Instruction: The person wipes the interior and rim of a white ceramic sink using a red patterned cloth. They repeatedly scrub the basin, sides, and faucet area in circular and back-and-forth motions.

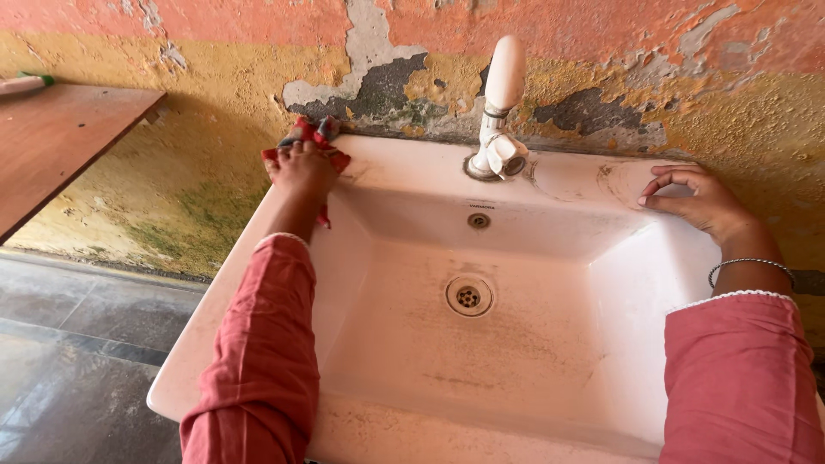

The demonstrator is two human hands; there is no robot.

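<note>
The left hand pressed down on a red cloth. The fingers were curled over the cloth and held it flat on the back left corner of the sink. Bits of the cloth stuck out above the hand and a strip hung down by the wrist.

The right hand held nothing. It lay half open on the back right corner of the sink rim, with the fingers bent and the tips touching the rim. A thin bracelet sat on that wrist. Both arms had pink-red sleeves.

The sink was pale pink and dirty, with brown marks around the drain. A white tap stood at the back, between the two hands. Behind it the wall was orange and yellow, and its paint was peeling. A brown wooden table stuck out at the left, over a grey floor.
</note>
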